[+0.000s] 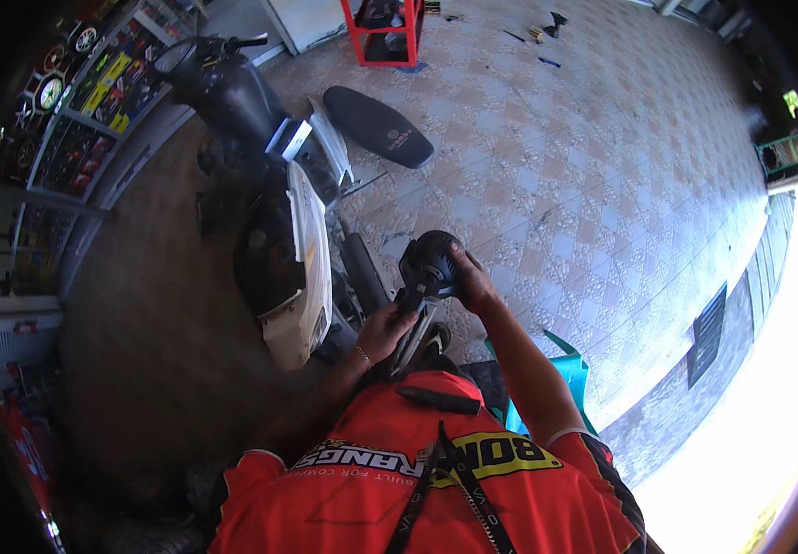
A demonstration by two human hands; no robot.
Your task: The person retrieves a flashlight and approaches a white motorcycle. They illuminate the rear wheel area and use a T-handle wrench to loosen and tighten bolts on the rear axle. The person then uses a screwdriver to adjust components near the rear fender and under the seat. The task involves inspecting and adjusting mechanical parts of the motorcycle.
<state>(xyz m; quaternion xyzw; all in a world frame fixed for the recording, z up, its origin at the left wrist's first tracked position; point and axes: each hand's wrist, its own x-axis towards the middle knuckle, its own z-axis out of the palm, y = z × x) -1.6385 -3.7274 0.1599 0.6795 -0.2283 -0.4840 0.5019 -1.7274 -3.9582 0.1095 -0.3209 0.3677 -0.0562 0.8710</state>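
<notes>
A black rounded part with a narrow neck (431,263) is held up in front of my chest; its exact kind I cannot make out. My left hand (387,332) is closed round the neck at its lower end. Against its right side, my right hand (473,280) grips the wide round end, with the thumb on top. Just left of both hands stands a scooter (249,102) with a white side panel (311,245). The scooter's parts directly below my hands are partly hidden by them.
A dark scooter seat (378,126) lies on the tiled floor (593,185) beyond the scooter. A red shelf cart (387,65) stands at the far side, with several tools (551,28) to its right. A teal plastic chair (570,369) is by my right arm. Display shelves (76,138) line the left.
</notes>
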